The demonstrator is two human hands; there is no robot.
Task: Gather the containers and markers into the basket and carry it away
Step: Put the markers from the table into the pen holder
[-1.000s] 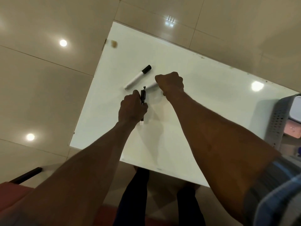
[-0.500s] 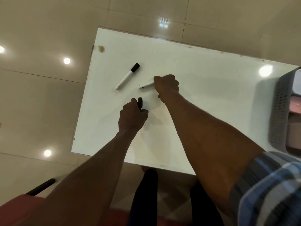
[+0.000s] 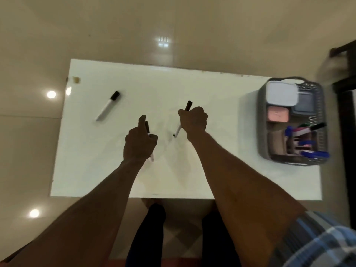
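Observation:
My left hand [image 3: 139, 142] is closed around a black-capped marker [image 3: 147, 126] above the middle of the white table [image 3: 212, 170]. My right hand [image 3: 193, 119] grips a second marker [image 3: 188, 105], its cap sticking up past my knuckles and its white barrel below. A third marker [image 3: 108, 108], white with a black cap, lies loose on the table at the left. At the table's right end stands the grey basket [image 3: 322, 120], holding a white-lidded container [image 3: 281, 94], a pink one [image 3: 278, 116], a grey one and several markers [image 3: 306, 130].
Glossy beige floor tiles surround the table, with ceiling lights reflected in them. Dark furniture [image 3: 344, 116] stands just right of the basket. My legs [image 3: 154, 228] are at the table's near edge. A small brown spot [image 3: 76, 79] marks the far left corner.
Both hands have lifted their markers off the table and shifted right. The view has swung right, bringing the whole basket into sight. The loose marker has not moved.

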